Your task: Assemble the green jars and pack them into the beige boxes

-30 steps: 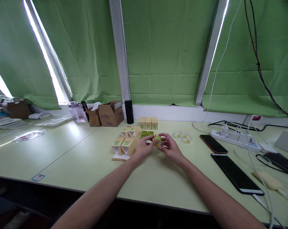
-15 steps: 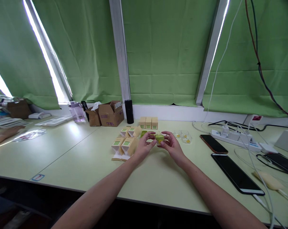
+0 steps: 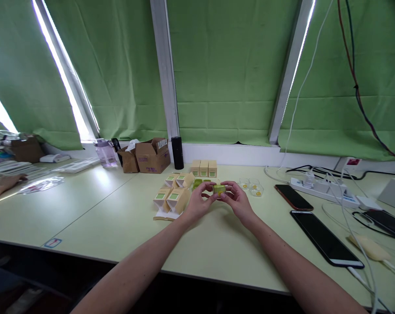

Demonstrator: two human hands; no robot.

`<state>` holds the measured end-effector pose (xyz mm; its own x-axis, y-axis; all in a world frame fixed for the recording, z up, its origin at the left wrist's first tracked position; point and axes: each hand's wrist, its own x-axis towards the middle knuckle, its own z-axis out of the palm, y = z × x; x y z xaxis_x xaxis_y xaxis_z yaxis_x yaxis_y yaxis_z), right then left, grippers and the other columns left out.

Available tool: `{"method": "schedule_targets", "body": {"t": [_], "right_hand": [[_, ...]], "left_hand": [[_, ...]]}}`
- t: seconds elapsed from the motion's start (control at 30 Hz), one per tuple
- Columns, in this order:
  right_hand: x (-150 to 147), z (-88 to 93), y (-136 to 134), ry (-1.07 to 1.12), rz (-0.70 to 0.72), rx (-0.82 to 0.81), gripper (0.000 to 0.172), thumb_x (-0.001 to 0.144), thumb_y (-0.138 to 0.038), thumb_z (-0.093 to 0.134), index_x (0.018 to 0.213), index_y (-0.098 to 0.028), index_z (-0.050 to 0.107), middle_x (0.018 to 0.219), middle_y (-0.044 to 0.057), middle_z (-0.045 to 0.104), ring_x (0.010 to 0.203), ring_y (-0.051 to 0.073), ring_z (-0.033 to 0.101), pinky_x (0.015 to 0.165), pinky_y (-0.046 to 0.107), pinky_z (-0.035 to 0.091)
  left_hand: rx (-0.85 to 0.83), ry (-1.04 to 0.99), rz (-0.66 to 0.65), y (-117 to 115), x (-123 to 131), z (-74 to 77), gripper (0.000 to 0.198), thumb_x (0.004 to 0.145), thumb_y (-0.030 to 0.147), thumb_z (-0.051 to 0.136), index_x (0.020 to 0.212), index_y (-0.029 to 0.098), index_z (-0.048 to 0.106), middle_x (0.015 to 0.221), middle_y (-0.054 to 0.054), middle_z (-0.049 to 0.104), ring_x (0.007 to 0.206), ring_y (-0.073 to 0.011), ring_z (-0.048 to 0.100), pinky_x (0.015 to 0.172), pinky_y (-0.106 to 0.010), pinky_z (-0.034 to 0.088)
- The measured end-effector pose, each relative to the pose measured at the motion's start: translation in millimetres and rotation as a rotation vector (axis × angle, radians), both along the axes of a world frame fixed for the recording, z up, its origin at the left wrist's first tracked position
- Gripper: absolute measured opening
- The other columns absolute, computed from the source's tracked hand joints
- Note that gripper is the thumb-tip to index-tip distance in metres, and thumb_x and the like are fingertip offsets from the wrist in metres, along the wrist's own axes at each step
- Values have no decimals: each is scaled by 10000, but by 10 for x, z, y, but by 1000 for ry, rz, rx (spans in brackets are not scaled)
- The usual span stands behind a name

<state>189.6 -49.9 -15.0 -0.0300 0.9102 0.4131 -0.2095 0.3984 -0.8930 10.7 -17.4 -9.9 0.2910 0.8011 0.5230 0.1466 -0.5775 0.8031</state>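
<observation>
Between my two hands, above the table, is a small green case with a yellow spot and clear lower part [image 3: 219,190]. My left hand [image 3: 200,199] pinches its left side, and my right hand [image 3: 237,200] grips the right side, thumbs at the front. Just behind my left fingers, more green pieces [image 3: 197,183] lie partly hidden. Left of my hands stand several open cardboard boxes with green windows [image 3: 173,197]. To the right sit several clear cups with yellow centres [image 3: 256,190].
Three closed small boxes [image 3: 203,168] stand at the back, near a black cylinder [image 3: 177,153] and a brown carton [image 3: 152,155]. Phones [image 3: 326,237], a power strip [image 3: 323,192] and cables lie on the right. Another person's hand [image 3: 8,183] rests far left.
Both my hands have shifted only slightly, with the green case still between them; it now appears a little lower and more level. The other person's hand at far left has drawn back slightly.
</observation>
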Motion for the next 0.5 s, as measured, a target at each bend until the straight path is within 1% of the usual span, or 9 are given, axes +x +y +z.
{"method": "schedule_targets", "body": {"t": [0.07,0.17,0.27,0.37,0.43,0.5], "right_hand": [[4,3,4,11,-2,4,481,739,-506,884,1095,-281,650,1052,31,727,931,223,715,947,493,608],[-10,7,-3,51,20,-6,467,744,-493,887,1101,-287,668,1058,33,741,962,230,717,961,494,604],[-28,12,-13,155,59,-39,484,756,-493,882,1149,-295,681,1065,42,759,1002,249,726,997,516,587],[-17,9,0,289,127,-102,508,772,-493,866,1195,-293,670,1020,48,781,946,269,757,980,543,584],[10,-5,23,362,166,-153,492,768,-474,861,1177,-286,662,991,52,794,887,280,775,945,546,593],[40,-27,52,420,177,-189,441,768,-447,845,1129,-278,655,975,63,803,852,286,783,909,534,602]], "left_hand": [[23,6,4,10,1,-7,361,879,389,742,1186,212,670,1158,-103,706,1043,-228,644,867,-369,556],[29,11,26,8,1,-2,375,880,382,741,1210,218,669,1181,-104,705,1059,-228,646,871,-369,565],[29,-8,39,-14,3,19,395,895,395,726,1244,225,655,1199,-107,704,1105,-237,652,878,-362,567],[16,-80,8,-28,10,35,392,946,405,660,1286,216,617,1188,-112,711,1114,-232,674,898,-364,563],[3,-128,-9,-27,15,37,363,974,409,619,1274,205,611,1155,-114,722,1089,-229,694,886,-361,562],[-9,-154,-8,-21,20,34,335,982,414,605,1236,197,620,1122,-114,729,1063,-231,707,858,-354,562]]}}
